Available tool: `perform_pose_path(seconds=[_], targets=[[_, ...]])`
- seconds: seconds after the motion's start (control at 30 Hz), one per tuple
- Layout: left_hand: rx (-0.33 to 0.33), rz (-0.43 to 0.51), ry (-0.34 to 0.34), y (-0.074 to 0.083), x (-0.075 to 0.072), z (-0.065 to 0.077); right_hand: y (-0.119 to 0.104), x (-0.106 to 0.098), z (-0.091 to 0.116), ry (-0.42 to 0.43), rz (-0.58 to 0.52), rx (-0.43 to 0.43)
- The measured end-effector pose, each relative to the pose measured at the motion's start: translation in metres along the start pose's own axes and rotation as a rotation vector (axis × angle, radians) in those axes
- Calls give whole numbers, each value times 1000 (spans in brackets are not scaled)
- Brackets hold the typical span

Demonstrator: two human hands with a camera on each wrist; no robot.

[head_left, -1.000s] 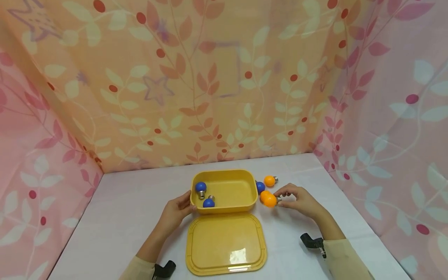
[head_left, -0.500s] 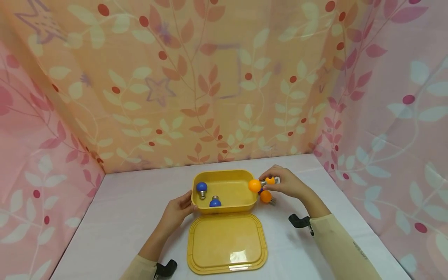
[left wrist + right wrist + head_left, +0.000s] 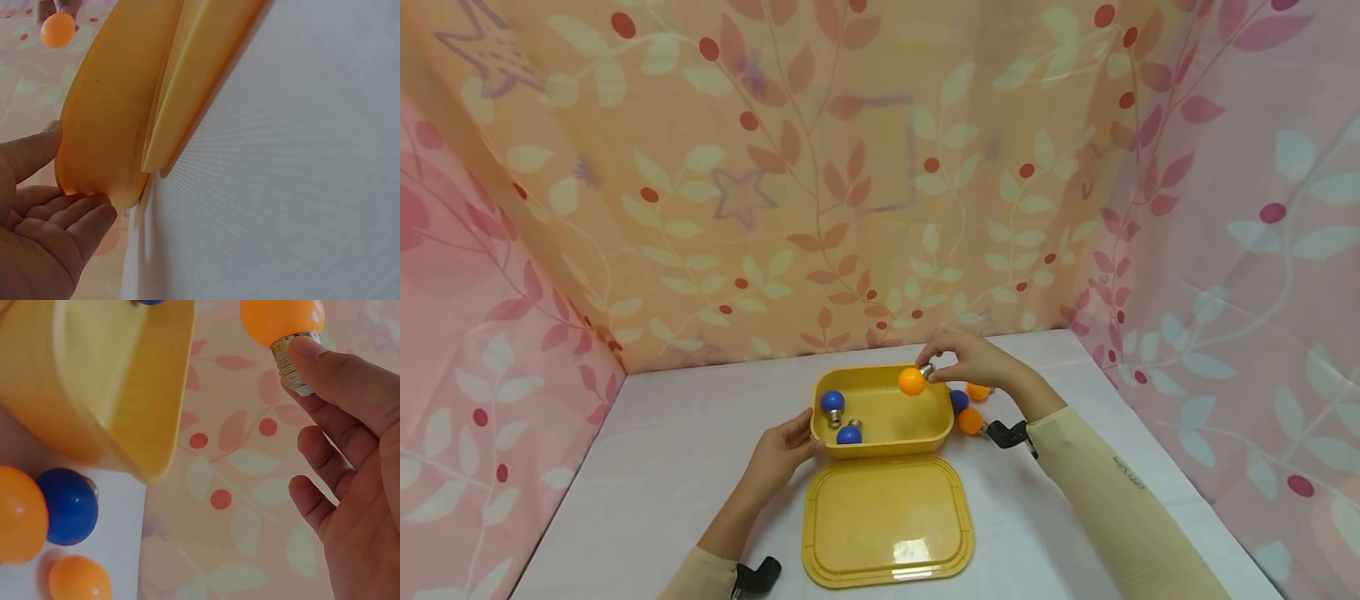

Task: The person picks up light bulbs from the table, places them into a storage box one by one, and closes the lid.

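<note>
My right hand [image 3: 977,362] pinches an orange light bulb [image 3: 912,381] by its metal screw base, globe pointing left, above the right part of a yellow plastic box [image 3: 880,452]. The right wrist view shows thumb and forefinger on the base of that bulb [image 3: 281,319], with the other fingers loosely bent. At the box's front left corner, my left hand [image 3: 778,458] holds it, thumb at the front and fingers round the left end. Two blue bulbs [image 3: 832,402] lie inside the box at its left.
Right of the box, on the white cloth [image 3: 685,433], are a blue bulb [image 3: 958,401] and two orange bulbs [image 3: 970,421]. A yellow lid [image 3: 887,521] lies flat in front of the box. Patterned curtains [image 3: 880,167] enclose the table.
My right hand has lifted an orange bulb from the group at the right and carried it left and up over the box. My left hand stays at the box's corner.
</note>
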State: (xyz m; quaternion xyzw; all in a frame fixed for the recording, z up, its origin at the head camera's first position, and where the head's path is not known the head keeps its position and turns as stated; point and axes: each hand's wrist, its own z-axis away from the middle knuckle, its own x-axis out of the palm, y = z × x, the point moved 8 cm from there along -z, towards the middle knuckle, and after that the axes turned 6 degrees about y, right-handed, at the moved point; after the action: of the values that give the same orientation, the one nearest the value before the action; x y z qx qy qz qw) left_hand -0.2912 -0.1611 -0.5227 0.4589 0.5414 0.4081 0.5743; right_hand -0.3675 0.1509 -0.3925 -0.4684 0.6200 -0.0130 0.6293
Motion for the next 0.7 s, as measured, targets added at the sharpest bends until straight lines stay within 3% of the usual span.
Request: perform_pose_path(seconds=[0.33,0.7], targets=[[-17,-6,6,-1,0,0,-8,17,-40,-79,83,-11],[-11,-8,-2,-1,0,0,-11,47,-73,-143,102,-46]])
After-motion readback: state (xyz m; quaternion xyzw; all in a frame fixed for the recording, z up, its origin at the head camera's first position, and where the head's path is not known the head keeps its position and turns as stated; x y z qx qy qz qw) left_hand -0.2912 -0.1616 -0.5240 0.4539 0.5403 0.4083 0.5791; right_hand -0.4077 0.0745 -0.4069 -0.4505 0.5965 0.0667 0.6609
